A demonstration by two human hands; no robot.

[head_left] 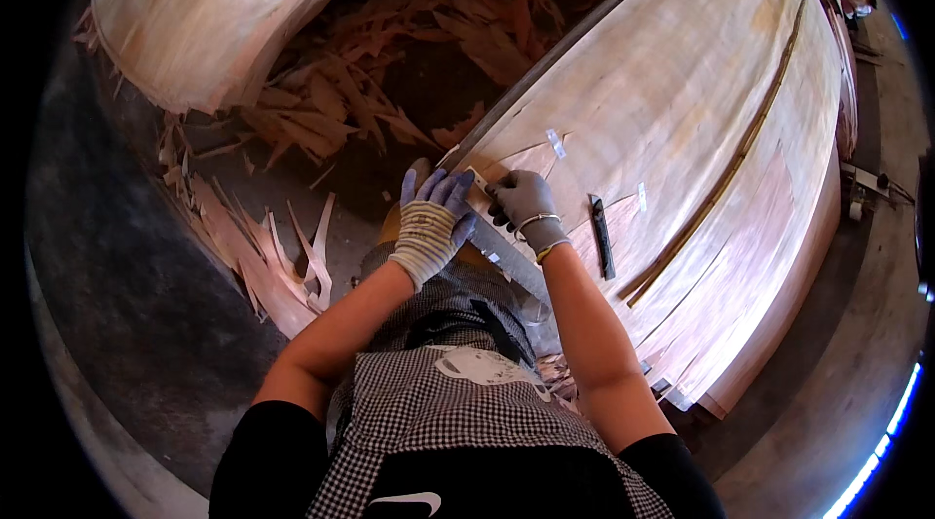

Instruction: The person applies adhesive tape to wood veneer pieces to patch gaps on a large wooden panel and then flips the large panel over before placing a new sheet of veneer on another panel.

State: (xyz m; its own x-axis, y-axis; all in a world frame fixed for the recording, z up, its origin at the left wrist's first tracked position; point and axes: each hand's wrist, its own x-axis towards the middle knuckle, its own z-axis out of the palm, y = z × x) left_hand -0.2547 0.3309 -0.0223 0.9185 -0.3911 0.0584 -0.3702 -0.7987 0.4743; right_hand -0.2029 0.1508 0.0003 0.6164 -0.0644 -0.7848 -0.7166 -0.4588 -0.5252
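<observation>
My left hand point(429, 224), in a striped glove with bluish fingers, lies at the near left edge of a stack of pale wood veneer sheets point(643, 120). Its fingers are stretched out and slightly apart. Just right of it, my right hand point(527, 206) in a grey glove is closed above the veneer, fingers curled; what they hold, if anything, is hidden. A flat metal strip point(511, 261) runs along the near edge beneath both hands. Past the right knuckles, a small piece of whitish tape point(555, 142) sits by a split in the top sheet.
A black knife-like tool point(601, 237) and a long thin brown stick point(735, 164) rest on the veneer. Another veneer stack point(224, 13) stands at the far left. Torn veneer scraps point(341, 91) cover the floor between the stacks, with more scraps point(263, 251) at left.
</observation>
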